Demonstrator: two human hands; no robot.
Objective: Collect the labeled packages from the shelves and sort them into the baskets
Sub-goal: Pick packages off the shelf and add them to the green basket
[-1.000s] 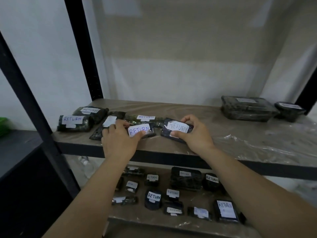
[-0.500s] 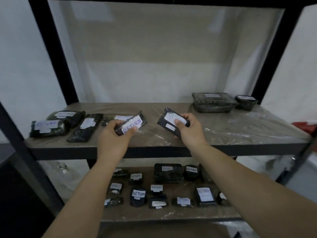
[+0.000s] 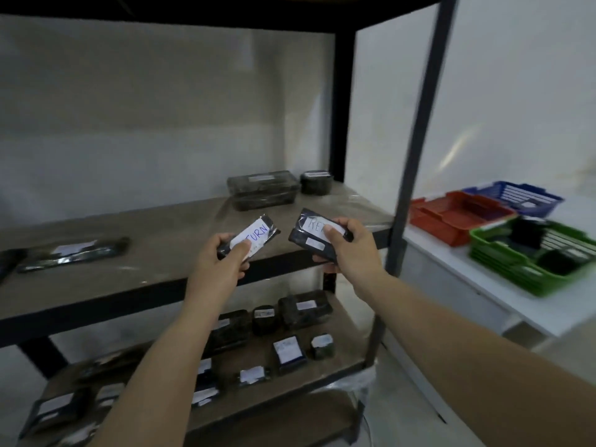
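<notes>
Left hand clamped on narrow black package (label reads "...TURN"), held above shelf front edge. Right hand at 3 o'clock grips second black package. Red basket, blue basket, green basket far right on white table.

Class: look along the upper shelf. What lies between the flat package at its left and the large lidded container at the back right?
In the head view, only bare shelf board lies between the flat package and the lidded container.

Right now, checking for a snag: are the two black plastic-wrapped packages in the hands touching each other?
Apart. The head view shows shelf between the left package and right package.
</notes>
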